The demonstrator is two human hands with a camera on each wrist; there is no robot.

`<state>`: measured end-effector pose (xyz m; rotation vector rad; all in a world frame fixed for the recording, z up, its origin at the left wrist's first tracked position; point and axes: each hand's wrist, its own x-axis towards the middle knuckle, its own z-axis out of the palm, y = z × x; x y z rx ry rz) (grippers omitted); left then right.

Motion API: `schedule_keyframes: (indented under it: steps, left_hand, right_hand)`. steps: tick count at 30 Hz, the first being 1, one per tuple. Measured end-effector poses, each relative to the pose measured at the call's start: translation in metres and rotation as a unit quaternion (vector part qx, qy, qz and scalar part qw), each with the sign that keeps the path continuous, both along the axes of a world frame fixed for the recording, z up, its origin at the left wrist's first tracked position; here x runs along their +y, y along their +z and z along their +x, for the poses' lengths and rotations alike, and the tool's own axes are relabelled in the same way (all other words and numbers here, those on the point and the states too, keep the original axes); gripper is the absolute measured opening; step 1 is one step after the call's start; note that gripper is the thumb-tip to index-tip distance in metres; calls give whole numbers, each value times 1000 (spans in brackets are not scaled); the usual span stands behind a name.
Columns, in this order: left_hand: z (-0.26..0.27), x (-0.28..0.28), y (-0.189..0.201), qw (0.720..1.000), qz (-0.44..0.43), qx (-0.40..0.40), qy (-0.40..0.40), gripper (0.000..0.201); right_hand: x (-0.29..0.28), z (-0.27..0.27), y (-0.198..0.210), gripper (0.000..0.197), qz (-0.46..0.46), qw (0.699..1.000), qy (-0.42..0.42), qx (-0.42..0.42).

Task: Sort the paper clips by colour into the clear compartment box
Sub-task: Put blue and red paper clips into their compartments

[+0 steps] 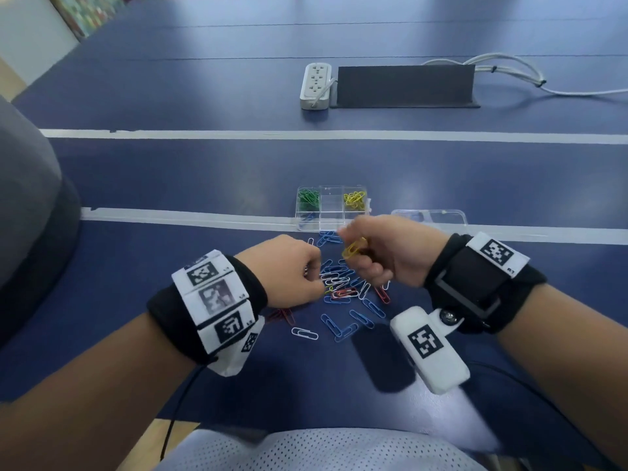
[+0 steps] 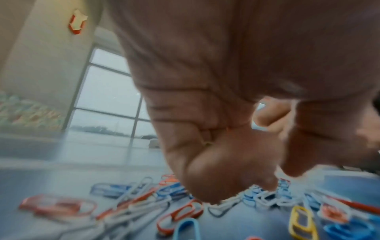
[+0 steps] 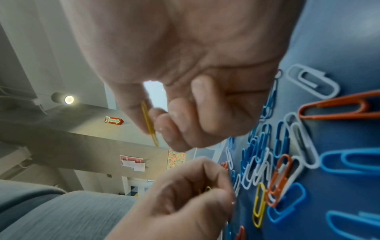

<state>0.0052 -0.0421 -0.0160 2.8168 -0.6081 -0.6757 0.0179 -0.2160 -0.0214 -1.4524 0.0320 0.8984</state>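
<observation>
The right hand (image 1: pixel 380 253) pinches yellow clips (image 1: pixel 353 250) above the mixed pile (image 1: pixel 346 290); the left hand (image 1: pixel 289 270), fingers curled, nips a yellowish clip at the pile's edge. Light, springy, slick wire probably tangles: grip the flat loops, then carry to the compartment box (image 1: pixel 331 207) beyond.
</observation>
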Motion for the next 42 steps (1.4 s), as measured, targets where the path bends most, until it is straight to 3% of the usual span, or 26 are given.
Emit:
schedule_keyframes:
  steps: [3,7,9,12,14,16,18,21,33,42]
  left_hand:
    - [-1,-4,-3,999,28,-28,-30,14]
    - [-2,-8,-2,999,30,-22,-36,7]
    - [-2,-8,-3,999,38,-23,-30,10]
    - [-3,-7,-3,998,59,-23,-17,17]
    - [-3,-7,-2,997,72,-19,-15,18]
    - [-1,-7,-2,997,79,-8,-23,17]
    - [1,-6,-3,996,79,-3,-31,15]
    - [3,-4,-4,997,77,0,-31,30]
    - [10,13,6,999,-14,34,20,18]
    - [28,23,37,997,-63,-31,25,8]
  right_hand:
    - [-2,2,4,40,-15,999,-8,-48]
    - [-8,15,15,30,-76,993,-34,-89]
    - [-9,21,18,24,-153,976,-17,-152]
    - [-2,16,21,9,-336,888,114,-292]
    - [12,4,20,1,-400,822,211,-345]
    - [27,-7,16,14,-442,764,262,-390]
    - [39,-9,11,25,-463,736,268,-415]
    - [48,-5,6,31,-476,726,282,-409]
    - [48,-8,9,21,-444,735,294,-420]
    - [59,-15,10,24,-465,682,350,-443]
